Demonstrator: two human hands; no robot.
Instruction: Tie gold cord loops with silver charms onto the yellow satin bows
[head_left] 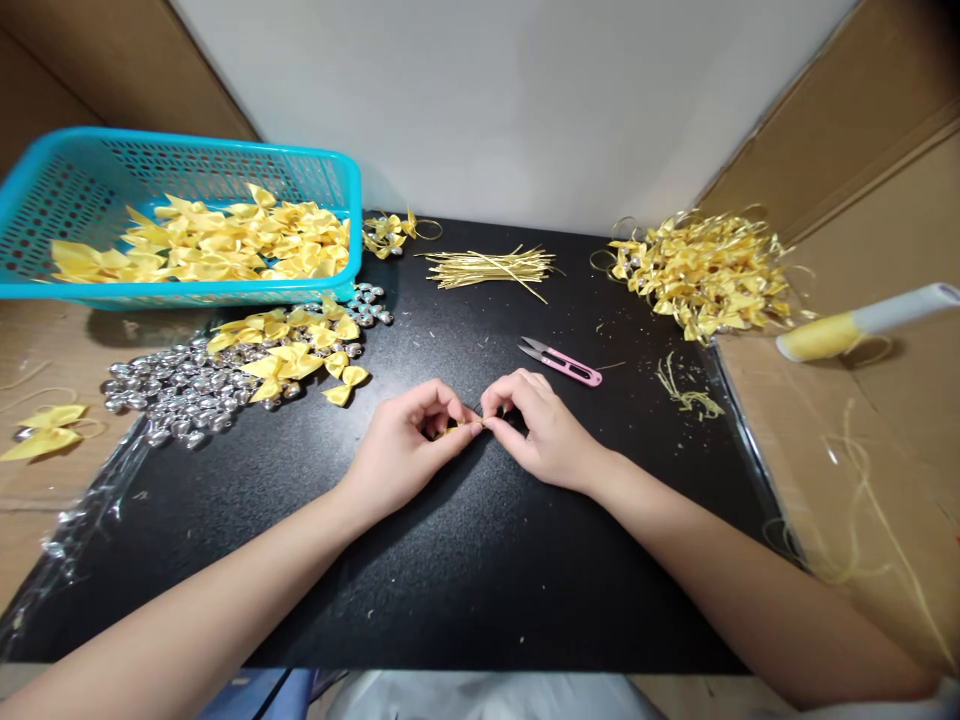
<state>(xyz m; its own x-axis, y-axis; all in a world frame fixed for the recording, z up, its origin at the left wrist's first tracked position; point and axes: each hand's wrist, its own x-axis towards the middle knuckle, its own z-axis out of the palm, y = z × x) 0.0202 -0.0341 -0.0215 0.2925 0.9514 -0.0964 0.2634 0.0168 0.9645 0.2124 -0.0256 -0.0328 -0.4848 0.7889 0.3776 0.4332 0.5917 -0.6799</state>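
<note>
My left hand (405,440) and my right hand (536,425) meet fingertip to fingertip over the middle of the black mat (420,560). Both pinch a small yellow ribbon bow (448,430), mostly hidden by the fingers. A thin gold strand seems to run between the fingertips. Pink thread snips (562,362) lie just beyond my right hand. Loose yellow bows (300,350) and silver beads (180,390) lie left of my left hand.
A turquoise basket (187,160) of yellow bows stands at the back left. A bundle of gold wire ties (491,268) lies at the back centre. A heap of bows tied with gold wire (705,275) sits back right. Cardboard walls flank both sides; a yellow ribbon roll (862,325) is at right.
</note>
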